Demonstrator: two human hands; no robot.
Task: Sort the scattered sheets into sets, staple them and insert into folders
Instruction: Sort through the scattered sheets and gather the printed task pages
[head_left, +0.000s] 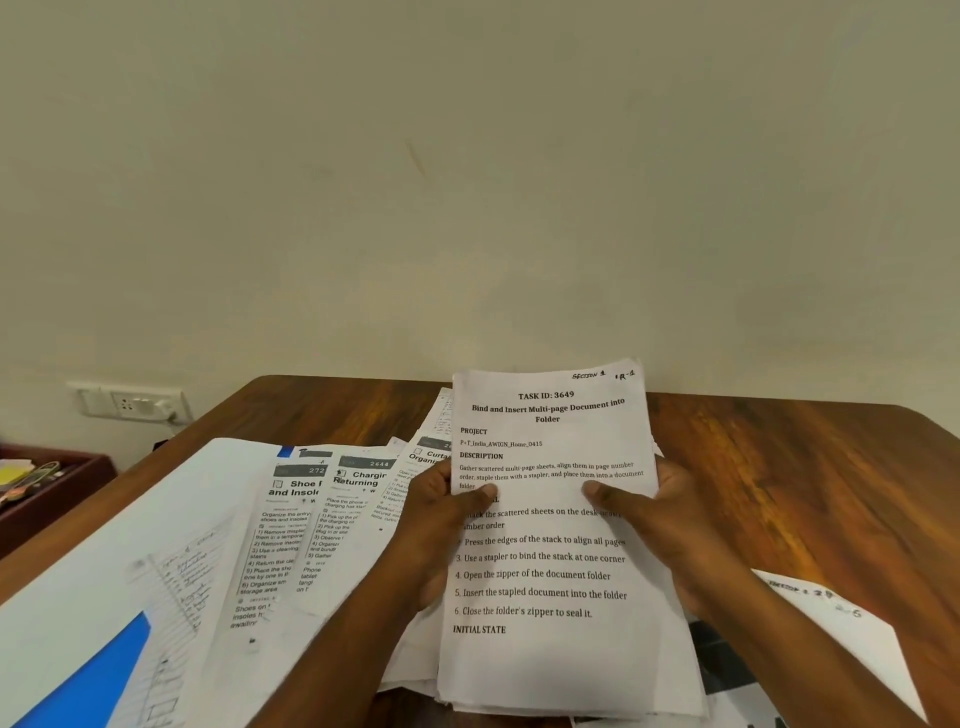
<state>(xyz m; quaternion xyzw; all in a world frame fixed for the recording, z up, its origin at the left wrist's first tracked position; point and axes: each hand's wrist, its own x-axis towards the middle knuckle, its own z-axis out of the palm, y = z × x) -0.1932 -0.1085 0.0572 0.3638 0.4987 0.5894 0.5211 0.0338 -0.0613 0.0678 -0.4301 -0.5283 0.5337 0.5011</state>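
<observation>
- Left hand (439, 512) gripping the left edge of a stack of sheets (550, 545), thumb curled over the printed front, fingers hidden behind.
- Right hand (654, 512) gripping the right edge of the same stack, thumb pressed on the text, fingers behind the paper.
- Stack held tilted up between both hands above the bench (779, 467), lower edge close to the papers beneath; top page headed "TASK ID: 3649", with handwriting at its upper right corner.
- More scattered sheets (322, 519) fanned out on the bench just left of the stack, overlapping one another, printed headings partly readable ("Shoe", "Chargin").
- Further left, a large pale folder or sheet (104, 571) with faint handwriting and a blue patch (98, 675) at its near corner; cannot tell which.
- Another sheet with handwriting (831, 603) lying on the bench under the right forearm.
- Beyond the bench's left edge, a dark red tray (52, 499) holding clips and yellow notes.
- On the wall behind, a white socket plate (127, 402).
</observation>
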